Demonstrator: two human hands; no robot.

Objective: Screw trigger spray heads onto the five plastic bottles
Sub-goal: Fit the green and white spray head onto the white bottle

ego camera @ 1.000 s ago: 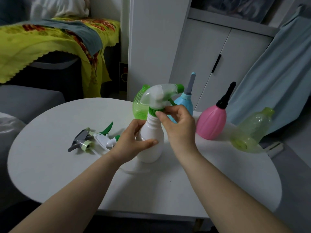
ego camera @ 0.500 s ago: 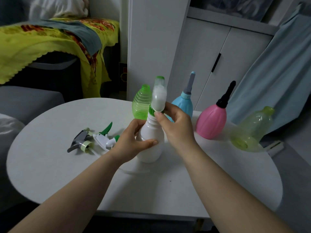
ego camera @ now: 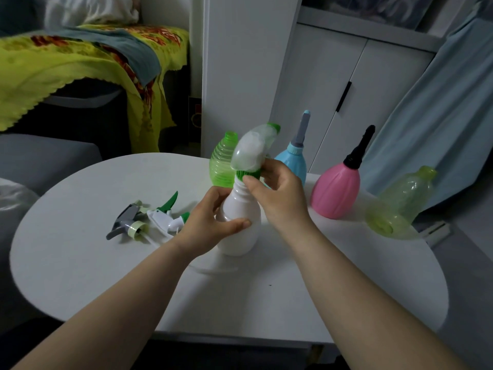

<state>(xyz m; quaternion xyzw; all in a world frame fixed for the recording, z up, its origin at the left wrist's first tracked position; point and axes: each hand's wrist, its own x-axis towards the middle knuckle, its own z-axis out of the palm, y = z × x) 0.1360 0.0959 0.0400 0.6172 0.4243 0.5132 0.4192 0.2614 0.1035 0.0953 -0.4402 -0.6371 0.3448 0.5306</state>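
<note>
White bottle (ego camera: 240, 222) standing upright near the middle of the table (ego camera: 80, 263) | left hand (ego camera: 210, 225) gripping its body, fingers clamped | right hand (ego camera: 280, 193) pinching the green collar of the spray head (ego camera: 253, 150) on its neck | two loose spray heads (ego camera: 149, 217) lying left of the bottle

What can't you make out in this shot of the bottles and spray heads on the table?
- Head view: the spray head on the white bottle is motion-blurred; its trigger can't be made out.
- Thread seating: the right hand covers part of the green collar.
- The white bottle's left side sits behind the left hand.
- The two loose spray heads overlap; their tubes are too faint to trace.
</note>
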